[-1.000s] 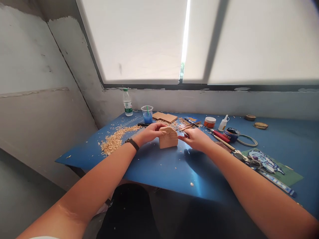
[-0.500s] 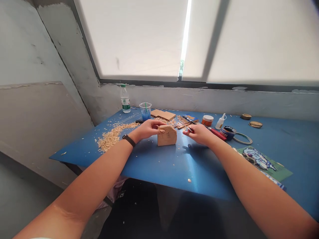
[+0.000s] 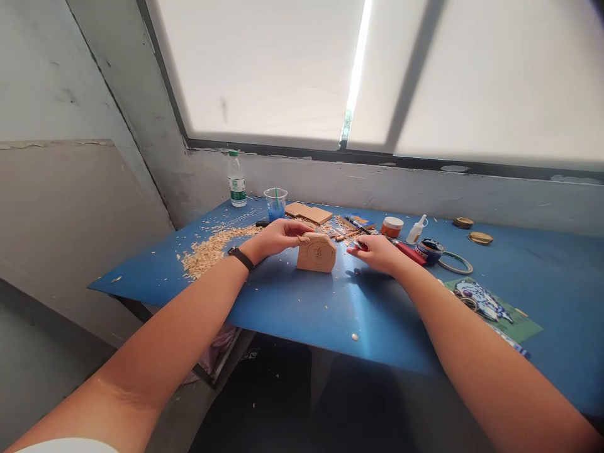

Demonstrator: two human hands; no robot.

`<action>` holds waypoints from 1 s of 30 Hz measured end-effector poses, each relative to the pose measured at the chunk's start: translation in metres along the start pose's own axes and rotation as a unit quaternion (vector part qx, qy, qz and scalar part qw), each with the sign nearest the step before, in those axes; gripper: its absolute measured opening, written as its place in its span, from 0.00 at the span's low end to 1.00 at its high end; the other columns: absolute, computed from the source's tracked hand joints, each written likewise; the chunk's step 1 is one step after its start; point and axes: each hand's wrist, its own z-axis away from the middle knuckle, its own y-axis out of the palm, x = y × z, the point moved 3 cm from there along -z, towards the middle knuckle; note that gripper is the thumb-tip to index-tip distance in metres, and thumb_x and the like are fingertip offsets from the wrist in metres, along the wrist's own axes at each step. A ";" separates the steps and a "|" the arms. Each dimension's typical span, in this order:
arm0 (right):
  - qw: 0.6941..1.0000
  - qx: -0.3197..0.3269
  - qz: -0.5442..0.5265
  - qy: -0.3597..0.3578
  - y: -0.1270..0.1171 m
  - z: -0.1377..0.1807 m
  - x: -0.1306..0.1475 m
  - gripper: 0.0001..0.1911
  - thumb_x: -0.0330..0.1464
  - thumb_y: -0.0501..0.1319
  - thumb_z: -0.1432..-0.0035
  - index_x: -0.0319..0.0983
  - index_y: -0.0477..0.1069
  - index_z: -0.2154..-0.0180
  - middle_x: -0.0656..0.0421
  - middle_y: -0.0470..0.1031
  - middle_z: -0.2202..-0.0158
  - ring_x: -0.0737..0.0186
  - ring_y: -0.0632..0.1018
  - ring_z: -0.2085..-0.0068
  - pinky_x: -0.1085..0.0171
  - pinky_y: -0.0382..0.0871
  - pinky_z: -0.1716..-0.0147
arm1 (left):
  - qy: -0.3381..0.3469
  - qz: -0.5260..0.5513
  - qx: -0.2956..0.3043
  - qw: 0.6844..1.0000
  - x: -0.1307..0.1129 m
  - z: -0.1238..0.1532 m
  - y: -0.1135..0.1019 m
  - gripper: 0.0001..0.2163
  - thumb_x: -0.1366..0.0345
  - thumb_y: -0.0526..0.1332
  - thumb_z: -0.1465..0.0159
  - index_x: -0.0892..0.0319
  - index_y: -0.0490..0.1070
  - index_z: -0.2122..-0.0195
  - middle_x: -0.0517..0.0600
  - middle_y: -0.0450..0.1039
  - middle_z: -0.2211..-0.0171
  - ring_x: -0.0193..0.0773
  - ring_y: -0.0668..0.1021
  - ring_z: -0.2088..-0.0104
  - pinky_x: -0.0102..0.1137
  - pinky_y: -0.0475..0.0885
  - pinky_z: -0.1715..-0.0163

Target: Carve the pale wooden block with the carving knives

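Observation:
A small arched wooden block (image 3: 316, 253) with a carved mark on its face stands on the blue table (image 3: 330, 308). My left hand (image 3: 278, 237), a black band at its wrist, is curled over the block's top left edge and grips it. My right hand (image 3: 375, 251) rests on the table just right of the block. Its fingers are closed round a thin tool with a red part (image 3: 360, 246), whose tip points toward the block.
A heap of wood shavings (image 3: 207, 251) lies left. Behind the block stand a water bottle (image 3: 236, 183), a plastic cup (image 3: 275, 204), flat wood pieces (image 3: 309, 212), a jar (image 3: 392, 226), a glue bottle (image 3: 417, 229), a blue tin (image 3: 429, 251), rings and a printed mat (image 3: 491, 305) at right.
My right hand has drawn back from the block's right side and now rests a little apart from it. The block has tilted slightly. The view has shifted left.

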 end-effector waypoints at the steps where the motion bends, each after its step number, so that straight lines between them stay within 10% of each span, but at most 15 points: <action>1: 1.000 0.003 0.003 0.003 0.000 0.000 0.000 0.23 0.46 0.60 0.34 0.44 0.55 0.75 0.62 0.65 0.75 0.62 0.63 0.70 0.60 0.50 0.70 | 0.003 -0.002 -0.004 1.000 0.000 0.000 0.000 0.26 0.48 0.75 0.38 0.61 0.85 0.46 0.61 0.85 0.45 0.55 0.83 0.44 0.45 0.78 0.41; 22: 1.000 0.021 -0.005 -0.012 0.000 0.002 0.005 0.22 0.47 0.60 0.33 0.43 0.60 0.74 0.60 0.71 0.73 0.61 0.67 0.70 0.61 0.54 0.70 | 0.005 -0.009 -0.042 0.999 0.006 -0.004 0.015 0.21 0.51 0.79 0.47 0.62 0.78 0.63 0.49 0.78 0.65 0.35 0.76 0.67 0.30 0.72 0.66; 30: 0.989 -0.128 -0.068 0.037 -0.004 -0.002 -0.002 0.08 0.33 0.64 0.41 0.41 0.71 0.59 0.53 0.80 0.58 0.55 0.77 0.57 0.60 0.66 0.57 | 0.045 -0.032 -0.032 0.998 0.008 -0.004 0.011 0.21 0.52 0.74 0.37 0.60 0.83 0.48 0.58 0.84 0.50 0.44 0.83 0.55 0.35 0.78 0.56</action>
